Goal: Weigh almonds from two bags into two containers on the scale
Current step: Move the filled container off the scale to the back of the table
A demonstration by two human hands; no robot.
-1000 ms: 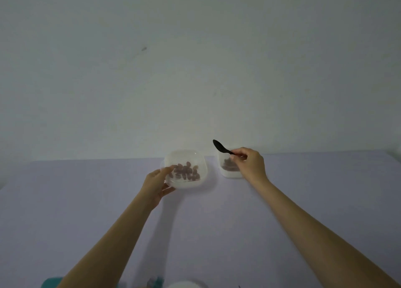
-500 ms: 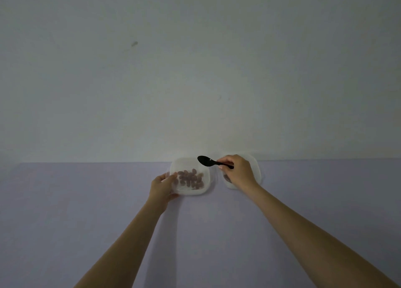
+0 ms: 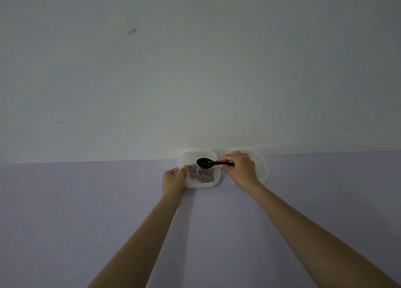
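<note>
**Two containers, one spoon, at the far edge**

Head view: two translucent containers sit side by side at the table's (image 3: 86, 211) far edge. The left hand (image 3: 173, 180) curls round the left container's (image 3: 201, 185) rim; its almonds (image 3: 198, 174) are too blurred to count. The right hand (image 3: 238, 168), over the right container (image 3: 261, 168), pinches one black spoon (image 3: 205, 163) above the almonds.
</note>
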